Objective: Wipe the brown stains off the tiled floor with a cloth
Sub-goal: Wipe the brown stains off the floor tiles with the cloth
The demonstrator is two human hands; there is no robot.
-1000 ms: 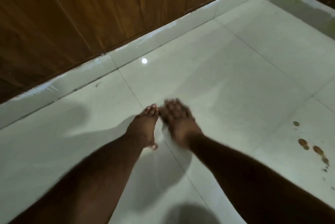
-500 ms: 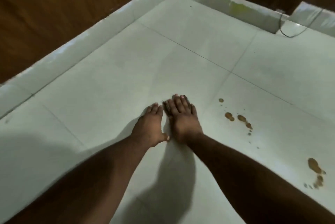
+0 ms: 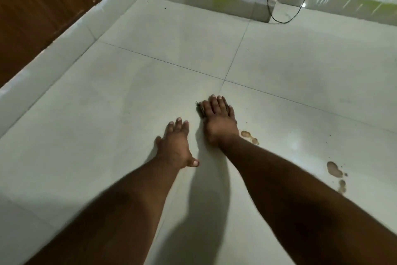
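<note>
My right hand (image 3: 218, 120) lies flat with straight fingers on a small dark cloth (image 3: 200, 109), pressing it to the pale tiled floor (image 3: 150, 93); only the cloth's frayed left edge shows from under the fingers. Brown stains (image 3: 249, 136) sit just right of that wrist. A larger brown patch (image 3: 334, 169) with smaller blots below it lies further right. My left hand (image 3: 175, 146) rests flat on the floor, fingers straight, a short way to the left of and nearer than the right hand.
A white tiled skirting (image 3: 64, 50) runs along the dark wooden wall (image 3: 32, 7) on the left and across the back, streaked with green. A thin black cable (image 3: 283, 20) loops on the floor by the back corner. A few dark specks dot the tiles.
The view has swung right, bringing the room corner and more stains into sight. My right hand with the cloth has slid ahead of the left hand, onto the tile by the stains.
</note>
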